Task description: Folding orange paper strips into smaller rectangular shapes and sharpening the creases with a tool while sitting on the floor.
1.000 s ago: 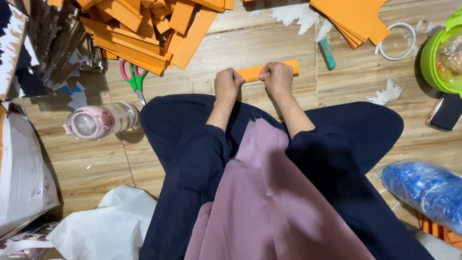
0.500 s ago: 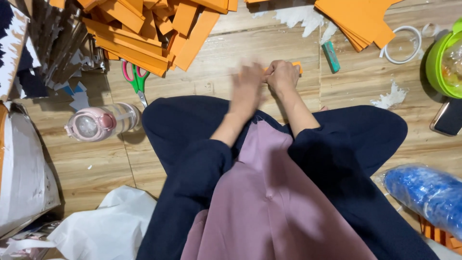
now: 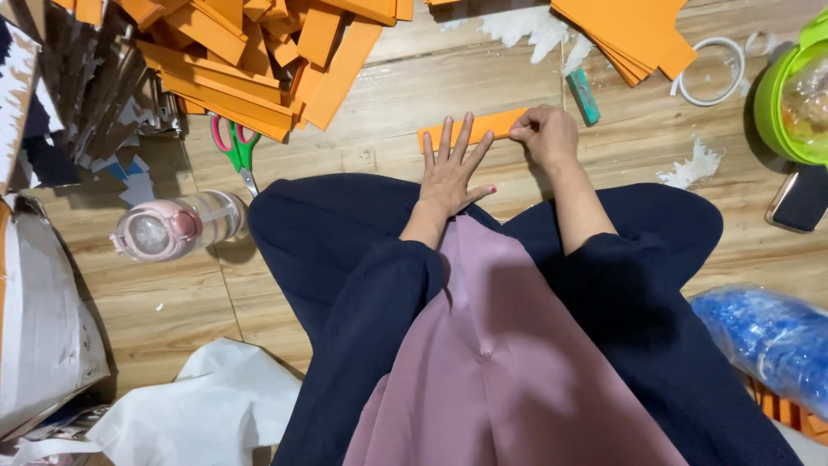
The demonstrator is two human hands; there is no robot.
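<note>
The orange strip (image 3: 483,126) lies left-to-right beyond the scissors (image 3: 237,148); left hand (image 3: 452,171) flat, fingers spread, right hand (image 3: 545,135) pinching its end.

Matt orange paper strip (image 3: 473,128) lies on the smooth, faintly glossy wooden floor (image 3: 414,95), with a glossy pink plastic bottle (image 3: 177,229) left and a shiny green plastic tub (image 3: 780,95) far right.

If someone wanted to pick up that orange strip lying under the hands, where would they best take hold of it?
Probably at the short left end of the orange strip. It lies flat on the wooden floor, the left hand spread over its middle and the right hand pinching its right end, so only the left end is bare. Being thin and flat, it likely needs a pinch from above, lifting that edge.
</note>
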